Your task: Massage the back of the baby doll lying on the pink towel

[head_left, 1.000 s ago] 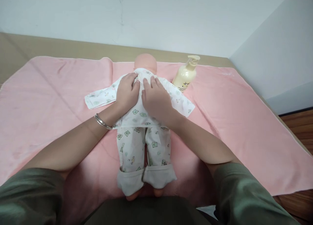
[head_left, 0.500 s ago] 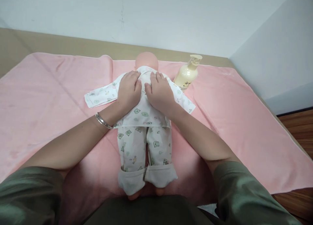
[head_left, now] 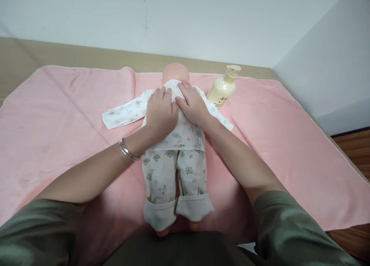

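A baby doll (head_left: 175, 71) lies with its bald head toward the wall and its feet toward me; no face shows. It wears a white printed top (head_left: 187, 137) and matching trousers (head_left: 162, 177) with turned-up cuffs. My left hand (head_left: 162, 113) rests on the left side of the doll's upper body, fingers stretched out and a little blurred. On the right side, nearer the neck, my right hand (head_left: 193, 104) lies flat with its fingers extended. Neither hand grips anything. A silver bangle (head_left: 128, 150) circles my left wrist.
Under the doll spreads a pink blanket (head_left: 289, 162) over a beige surface (head_left: 72, 52). A pale yellow pump bottle (head_left: 223, 88) stands tilted in view by the doll's right-hand sleeve. Behind rises a white wall (head_left: 202, 23). Wood-grain flooring (head_left: 354, 146) shows at the right edge.
My left hand has slid inward and slightly down on the doll's back. The right hand has shifted a little toward the neck. The whole view has moved slightly.
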Available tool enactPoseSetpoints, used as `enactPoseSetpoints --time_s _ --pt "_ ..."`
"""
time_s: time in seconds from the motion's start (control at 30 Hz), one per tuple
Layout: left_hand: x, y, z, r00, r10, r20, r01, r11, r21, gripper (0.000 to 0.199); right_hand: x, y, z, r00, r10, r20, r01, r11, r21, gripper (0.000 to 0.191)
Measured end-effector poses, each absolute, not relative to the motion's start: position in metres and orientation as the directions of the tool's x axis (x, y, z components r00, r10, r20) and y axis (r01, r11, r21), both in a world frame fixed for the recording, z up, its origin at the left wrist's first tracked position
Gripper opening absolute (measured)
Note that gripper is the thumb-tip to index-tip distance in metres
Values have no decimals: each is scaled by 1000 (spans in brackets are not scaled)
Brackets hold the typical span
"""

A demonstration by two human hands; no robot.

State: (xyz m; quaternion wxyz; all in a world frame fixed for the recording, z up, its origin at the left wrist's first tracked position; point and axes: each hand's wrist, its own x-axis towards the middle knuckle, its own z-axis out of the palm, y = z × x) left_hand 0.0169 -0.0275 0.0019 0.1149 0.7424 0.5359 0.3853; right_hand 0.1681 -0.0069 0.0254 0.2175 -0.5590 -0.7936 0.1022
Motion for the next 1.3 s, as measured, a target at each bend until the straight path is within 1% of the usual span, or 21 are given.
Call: enactPoseSetpoints --time_s 0.1,0.17,0.23,0.3,0.37,0.47,0.57,0.63,0.7,0.77,0.83,0.9,1.07,1.2,1.3 --pt "18 -27 3 154 889 432 695 -408 592 54 155 -25 30 -241 944 224 903 302 -304 62" --pt "14 -19 4 136 898 419 663 -397 635 52 144 -40 33 -252 939 232 922 306 -236 61" --pt "9 -9 4 126 903 411 638 -391 663 48 136 -51 35 -265 935 235 928 314 -199 60" --pt "6 -4 3 126 902 413 633 -394 667 46 132 -55 36 -242 946 218 934 288 -213 61" --pt "6 -6 1 119 900 420 631 -395 668 45 134 -51 37 -214 961 176 932 255 -259 61" --pt "10 -16 -2 128 894 429 636 -406 656 50 144 -35 36 -219 966 134 908 252 -334 63" --pt "12 -22 -3 149 889 433 654 -417 631 53 157 -16 33 -225 957 182 872 281 -400 58" --pt "10 -18 -4 139 889 437 645 -416 642 51 163 -8 30 -183 959 214 865 261 -429 57" --pt "6 -7 -4 107 898 427 627 -395 672 49 164 -9 28 -147 964 220 876 230 -423 63" --pt "0 5 -4 71 919 387 613 -346 710 48 159 -18 26 -160 963 216 895 234 -380 71" --pt "-4 13 -4 49 939 341 603 -300 740 48 149 -33 25 -200 949 245 902 276 -331 73" --pt "-6 15 -2 57 944 324 610 -290 738 50 140 -44 27 -199 944 262 908 278 -313 73" --pt "4 -8 1 114 918 381 645 -360 674 51 145 -29 34 -144 980 135 900 187 -393 72" --pt "10 -20 -3 138 896 423 655 -403 639 55 164 -7 35 -160 972 171 860 223 -460 62" --pt "4 -10 -4 150 904 400 650 -395 649 55 160 -16 34 -160 970 185 881 225 -416 63"
